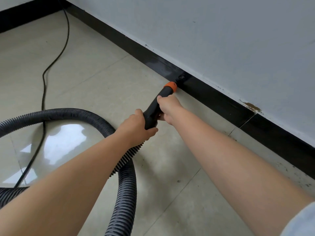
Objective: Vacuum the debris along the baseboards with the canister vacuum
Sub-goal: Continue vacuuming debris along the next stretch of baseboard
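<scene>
A black vacuum nozzle (156, 106) with an orange collar (170, 86) points at the foot of the black baseboard (213, 94), its tip against it. My left hand (138, 126) grips the nozzle's wide rear end where the ribbed grey hose (124, 181) joins. My right hand (167, 106) grips the nozzle further forward, just behind the collar. Dark specks of debris (306, 184) lie along the baseboard at the lower right. The canister itself is out of view.
The hose loops across the glossy beige floor tiles (95, 79) to the left edge. A thin black power cord (44, 92) runs from the far corner down under the hose. A white wall (221, 31) with a brown chipped spot (252, 106) rises above the baseboard.
</scene>
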Tool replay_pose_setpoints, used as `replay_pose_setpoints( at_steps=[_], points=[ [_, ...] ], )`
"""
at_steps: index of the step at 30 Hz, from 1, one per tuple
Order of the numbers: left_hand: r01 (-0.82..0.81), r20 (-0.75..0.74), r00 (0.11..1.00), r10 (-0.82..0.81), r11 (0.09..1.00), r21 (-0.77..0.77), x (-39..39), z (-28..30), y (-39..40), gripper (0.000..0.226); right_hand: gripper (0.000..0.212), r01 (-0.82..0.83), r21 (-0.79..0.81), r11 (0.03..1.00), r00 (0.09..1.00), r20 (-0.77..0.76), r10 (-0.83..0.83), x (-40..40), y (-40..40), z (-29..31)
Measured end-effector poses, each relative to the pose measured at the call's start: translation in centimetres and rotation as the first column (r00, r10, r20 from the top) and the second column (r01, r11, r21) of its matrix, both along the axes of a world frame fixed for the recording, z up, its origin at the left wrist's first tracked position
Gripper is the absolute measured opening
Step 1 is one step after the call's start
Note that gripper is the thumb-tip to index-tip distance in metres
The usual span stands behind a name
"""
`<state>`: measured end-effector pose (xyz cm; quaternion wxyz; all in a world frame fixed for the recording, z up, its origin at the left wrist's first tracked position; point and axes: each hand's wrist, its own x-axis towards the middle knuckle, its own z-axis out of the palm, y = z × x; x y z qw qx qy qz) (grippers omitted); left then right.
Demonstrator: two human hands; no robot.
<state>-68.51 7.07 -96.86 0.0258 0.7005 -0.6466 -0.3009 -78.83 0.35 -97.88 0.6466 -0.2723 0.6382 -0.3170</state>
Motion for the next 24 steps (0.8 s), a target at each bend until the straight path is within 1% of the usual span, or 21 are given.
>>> replay_pose_setpoints(
  at_steps=[5, 8, 10, 12, 14, 15, 17, 18, 19, 20, 22, 24],
  points=[
    [0.084, 0.038, 0.996, -0.084, 0.996, 0.001, -1.1, 0.4, 1.9, 0.042, 0.031, 0.04, 0.003, 0.999, 0.999, -0.012, -0.04, -1.8, 2.5, -0.4],
    [0.082, 0.057, 0.995, -0.081, 0.997, -0.011, -1.7, 0.4, 2.8, 0.042, 0.032, 0.035, 0.002, 0.999, 0.999, 0.023, -0.035, -2.6, 3.6, -0.4],
    [0.036, 0.062, 0.997, -0.035, 0.999, -0.016, -1.5, 0.5, 2.8, 0.041, 0.035, -0.034, 0.0, 0.999, 0.999, 0.019, 0.034, -2.9, 3.6, 0.3],
    [-0.034, 0.059, 0.998, 0.036, 0.999, -0.027, -1.0, 0.8, 2.0, 0.041, 0.041, -0.156, -0.062, 0.986, 0.986, -0.077, 0.151, -3.1, 2.9, 0.8],
    [-0.073, 0.047, 0.996, 0.074, 0.997, -0.023, -0.6, 1.3, 0.8, 0.039, 0.048, -0.292, -0.139, 0.946, 0.944, -0.203, 0.262, -2.9, 1.8, 1.2],
    [-0.077, 0.036, 0.996, 0.077, 0.997, -0.017, -0.4, 1.6, 0.3, 0.038, 0.05, -0.366, -0.161, 0.917, 0.907, -0.284, 0.312, -2.7, 1.3, 1.2],
    [-0.082, 0.007, 0.997, 0.082, 0.997, -0.008, -0.2, 1.9, -0.4, 0.036, 0.053, -0.512, -0.172, 0.842, 0.797, -0.461, 0.391, -2.1, 0.6, 1.1],
    [-0.084, -0.001, 0.996, 0.084, 0.996, -0.007, 0.1, 2.0, -0.7, 0.035, 0.053, -0.566, -0.179, 0.805, 0.747, -0.525, 0.408, -1.8, 0.2, 0.9],
    [-0.084, -0.004, 0.996, 0.084, 0.996, -0.008, 0.4, 2.0, -0.9, 0.035, 0.052, -0.594, -0.192, 0.781, 0.719, -0.562, 0.409, -1.6, 0.0, 0.6],
    [-0.089, -0.007, 0.996, 0.089, 0.996, -0.009, 0.8, 1.9, -1.0, 0.034, 0.05, -0.602, -0.21, 0.77, 0.712, -0.577, 0.399, -1.3, -0.2, 0.4],
    [-0.11, -0.016, 0.994, 0.11, 0.994, -0.011, 1.5, 1.7, -1.0, 0.034, 0.047, -0.579, -0.258, 0.773, 0.739, -0.566, 0.365, -0.6, -0.5, 0.2],
    [-0.112, 0.014, 0.994, 0.113, 0.993, -0.025, 2.0, 1.6, -0.7, 0.036, 0.049, -0.486, -0.297, 0.822, 0.82, -0.48, 0.311, 0.4, -0.5, -0.1]
  ],
)
